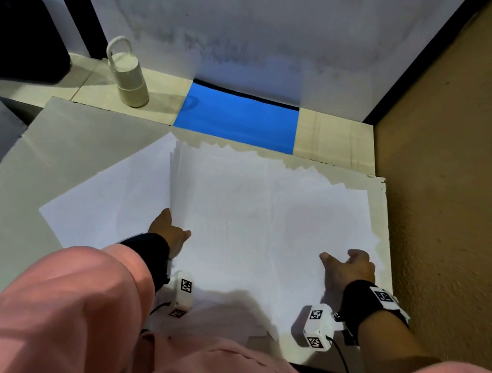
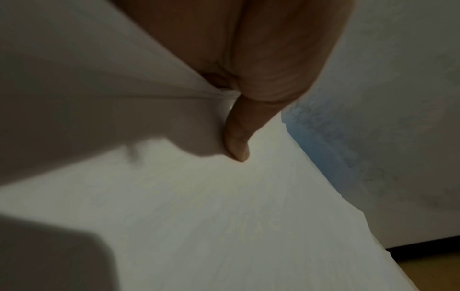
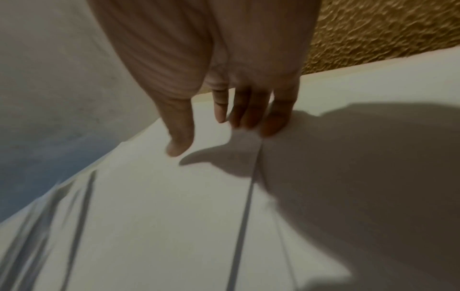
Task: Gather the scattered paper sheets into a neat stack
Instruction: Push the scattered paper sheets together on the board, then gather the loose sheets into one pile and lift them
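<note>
Several white paper sheets (image 1: 250, 212) lie fanned and overlapping on a grey board (image 1: 11, 197). One sheet (image 1: 100, 205) sticks out askew to the left. My left hand (image 1: 171, 232) holds the left edge of the pile, thumb (image 2: 236, 141) on top of the sheets (image 2: 224, 216) and the other fingers hidden beneath lifted paper. My right hand (image 1: 351, 266) is at the pile's right side; its straight fingers (image 3: 248, 118) touch the paper (image 3: 174, 216) with their tips, thumb spread apart, holding nothing.
A pale bottle (image 1: 128, 74) with a loop handle stands at the back left next to a blue mat (image 1: 236, 117). A black bag (image 1: 14, 33) sits far left. A brown textured wall (image 1: 463, 188) runs close along the board's right edge.
</note>
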The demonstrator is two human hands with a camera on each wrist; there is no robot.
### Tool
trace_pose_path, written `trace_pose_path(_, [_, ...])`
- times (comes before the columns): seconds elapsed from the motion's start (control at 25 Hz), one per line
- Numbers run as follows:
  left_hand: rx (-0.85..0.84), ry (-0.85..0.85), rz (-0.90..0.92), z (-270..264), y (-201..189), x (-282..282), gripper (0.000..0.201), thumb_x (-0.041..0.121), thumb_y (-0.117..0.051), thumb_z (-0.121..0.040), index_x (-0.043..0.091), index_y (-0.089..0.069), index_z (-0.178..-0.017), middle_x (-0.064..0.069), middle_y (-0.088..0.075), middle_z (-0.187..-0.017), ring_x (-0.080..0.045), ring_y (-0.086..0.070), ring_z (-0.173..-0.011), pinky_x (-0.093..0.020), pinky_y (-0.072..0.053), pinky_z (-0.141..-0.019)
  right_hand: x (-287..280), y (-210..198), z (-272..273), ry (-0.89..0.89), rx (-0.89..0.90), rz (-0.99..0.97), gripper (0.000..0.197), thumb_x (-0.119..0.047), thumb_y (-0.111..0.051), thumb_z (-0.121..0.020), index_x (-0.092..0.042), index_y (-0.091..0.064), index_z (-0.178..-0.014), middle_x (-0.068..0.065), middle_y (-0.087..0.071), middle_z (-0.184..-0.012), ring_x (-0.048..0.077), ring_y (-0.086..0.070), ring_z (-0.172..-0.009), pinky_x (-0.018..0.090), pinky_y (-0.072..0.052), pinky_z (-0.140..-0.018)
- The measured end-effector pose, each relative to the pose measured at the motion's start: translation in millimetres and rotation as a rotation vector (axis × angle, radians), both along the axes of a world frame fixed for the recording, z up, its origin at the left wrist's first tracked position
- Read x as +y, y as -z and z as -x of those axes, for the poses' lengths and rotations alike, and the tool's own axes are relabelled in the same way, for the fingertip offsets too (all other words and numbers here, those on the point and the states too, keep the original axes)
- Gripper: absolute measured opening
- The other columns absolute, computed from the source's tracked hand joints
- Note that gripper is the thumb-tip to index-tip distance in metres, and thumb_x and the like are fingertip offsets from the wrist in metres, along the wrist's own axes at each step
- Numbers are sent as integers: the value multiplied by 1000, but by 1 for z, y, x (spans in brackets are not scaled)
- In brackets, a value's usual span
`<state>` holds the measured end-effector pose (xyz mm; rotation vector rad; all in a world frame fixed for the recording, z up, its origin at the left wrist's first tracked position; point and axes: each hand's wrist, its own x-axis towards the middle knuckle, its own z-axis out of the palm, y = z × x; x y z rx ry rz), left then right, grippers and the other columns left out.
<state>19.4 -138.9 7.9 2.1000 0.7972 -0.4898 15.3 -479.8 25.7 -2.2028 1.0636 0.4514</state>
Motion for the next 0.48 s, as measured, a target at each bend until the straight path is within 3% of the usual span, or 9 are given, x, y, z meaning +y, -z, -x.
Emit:
trace_pose_path(0.08, [-5, 10, -11, -2, -1, -4, 48, 9, -60, -85, -2, -40, -127, -21, -53, -129, -35, -52, -117, -30, -40, -94, 1, -3, -3, 37, 42, 176, 75, -45, -75, -69, -12, -44, -129, 17, -33, -137, 38, -34, -126, 48, -37, -101])
trace_pose_path(0.16, [3, 19, -21, -2, -1, -5, 46, 8, -58, -86, -2, -40, -127, -21, -53, -129, -35, -52, -117, -30, -40, -95, -4, -9, -2, 133, 83, 216, 95, -46, -78, -64, -9, -31, -138, 20, -29, -144, 39, -29, -133, 52, -33, -103])
trace_pose_path(0.28, [-2, 22, -39, -1, -1, -6, 47, 6, -58, -86, -4, -40, -128, -21, -52, -131, -35, -52, -119, -32, -39, -97, -15, -8, -3, 324, -10, -48, 115, -38, -86, -52, -15, -21, -143, 17, -37, -144, 38, -40, -129, 57, -38, -100])
trace_pose_path(0.32, [-3, 16, -38, -2, 0, -7, 46, 6, -58, -86, -4, -40, -128, -21, -53, -131, -35, -52, -118, -32, -39, -96, -18, -6, -2, 414, -80, -207, 109, -30, -87, -54, -17, -23, -141, 13, -44, -138, 36, -48, -118, 54, -42, -94])
trace_pose_path(0.4, [6, 12, -47, -2, -1, -9, 45, 6, -57, -87, -4, -40, -128, -21, -52, -130, -35, -51, -118, -31, -39, -96, -20, -9, -3, 470, -167, -402, 74, -16, -79, -70, -11, -37, -131, 10, -54, -126, 29, -52, -96, 46, -46, -84])
trace_pose_path(0.48, [26, 40, -70, -2, -2, -10, 46, 9, -57, -87, -3, -39, -127, -21, -52, -130, -35, -51, -118, -32, -39, -96, -18, -11, -2, 401, -247, -397, 42, -11, -75, -75, -6, -56, -112, 15, -63, -121, 28, -57, -91, 42, -49, -85])
